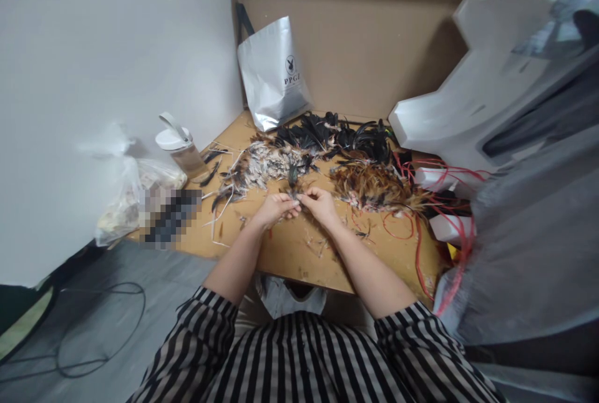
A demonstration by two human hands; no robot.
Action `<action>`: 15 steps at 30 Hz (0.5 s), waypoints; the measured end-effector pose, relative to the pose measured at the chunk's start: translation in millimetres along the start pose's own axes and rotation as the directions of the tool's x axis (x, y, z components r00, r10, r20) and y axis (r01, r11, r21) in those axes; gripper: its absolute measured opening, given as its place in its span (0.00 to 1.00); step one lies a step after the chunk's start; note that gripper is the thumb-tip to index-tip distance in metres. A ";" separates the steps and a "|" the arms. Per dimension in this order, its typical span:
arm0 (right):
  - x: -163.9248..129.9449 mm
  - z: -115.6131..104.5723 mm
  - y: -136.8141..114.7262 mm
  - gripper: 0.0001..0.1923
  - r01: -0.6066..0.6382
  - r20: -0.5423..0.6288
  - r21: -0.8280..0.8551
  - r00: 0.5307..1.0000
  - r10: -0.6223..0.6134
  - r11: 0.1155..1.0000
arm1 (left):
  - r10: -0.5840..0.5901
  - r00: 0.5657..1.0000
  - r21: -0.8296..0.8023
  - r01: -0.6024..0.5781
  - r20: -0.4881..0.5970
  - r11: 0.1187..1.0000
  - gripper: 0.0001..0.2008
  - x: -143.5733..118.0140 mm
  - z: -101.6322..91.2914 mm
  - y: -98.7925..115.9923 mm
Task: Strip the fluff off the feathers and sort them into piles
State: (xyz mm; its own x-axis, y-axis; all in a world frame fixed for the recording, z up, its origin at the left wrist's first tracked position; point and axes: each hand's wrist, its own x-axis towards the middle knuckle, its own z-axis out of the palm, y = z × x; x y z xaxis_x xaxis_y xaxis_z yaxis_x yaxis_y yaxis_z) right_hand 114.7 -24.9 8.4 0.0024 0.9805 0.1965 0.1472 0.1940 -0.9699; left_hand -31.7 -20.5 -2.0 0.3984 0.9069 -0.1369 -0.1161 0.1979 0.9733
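Both hands meet over the front middle of the wooden table (290, 247). My left hand (277, 208) pinches the base of a small bunch of dark feathers (293, 179). Thumb and fingers of my right hand (320, 204) close on the same base from the other side. The feather tips point up and away from me. Just beyond lies a pile of pale and grey feathers (269, 163), with long black feathers (327, 135) behind it. Brown feathers (374, 186) are heaped to the right of my right hand.
A silver bag (276, 72) stands at the back against the cardboard wall (365, 41). At left are a lidded container (180, 148) and a filled plastic bag (135, 194). Red strings (416, 247) trail over the right side beside white boxes (449, 228). A cable (98, 362) lies on the floor.
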 end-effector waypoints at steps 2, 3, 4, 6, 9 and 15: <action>2.3 -4.6 -1.2 0.13 0.001 -0.048 0.010 0.999 0.000 1.000 | 0.017 0.999 -0.006 -0.017 -0.027 1.000 0.12 0.4 -1.2 0.2; 3.8 -8.6 -1.7 0.14 0.005 -0.081 0.004 0.997 -0.005 1.000 | 0.023 0.999 -0.014 -0.023 -0.048 1.000 0.13 0.6 -2.0 0.5; 5.3 -13.6 -2.0 0.14 0.010 -0.107 -0.016 0.994 -0.011 1.000 | 0.026 0.997 -0.026 -0.028 -0.069 0.999 0.13 0.8 -2.9 1.0; 7.6 -24.8 -1.6 0.13 0.024 -0.112 -0.112 0.993 -0.036 0.993 | 0.028 0.993 -0.059 -0.035 -0.113 0.998 0.13 1.3 -4.4 2.3; 7.7 -36.4 1.3 0.12 0.029 0.009 -0.301 1.000 -0.027 0.953 | 0.034 0.987 -0.112 -0.053 -0.160 0.992 0.13 1.9 -5.5 4.4; -0.7 -29.0 5.0 0.07 0.152 0.177 -0.572 0.982 -0.060 0.806 | 0.050 0.974 -0.167 -0.088 -0.223 0.982 0.12 2.6 -6.5 5.0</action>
State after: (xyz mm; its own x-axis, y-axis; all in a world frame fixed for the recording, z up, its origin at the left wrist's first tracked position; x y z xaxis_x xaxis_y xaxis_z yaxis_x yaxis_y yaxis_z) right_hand 144.1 -25.5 7.6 -0.1810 0.9572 0.2257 0.6849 0.2874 -0.6696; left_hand -37.2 -14.7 1.3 0.1792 0.9757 -0.1259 -0.3008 0.1762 0.9373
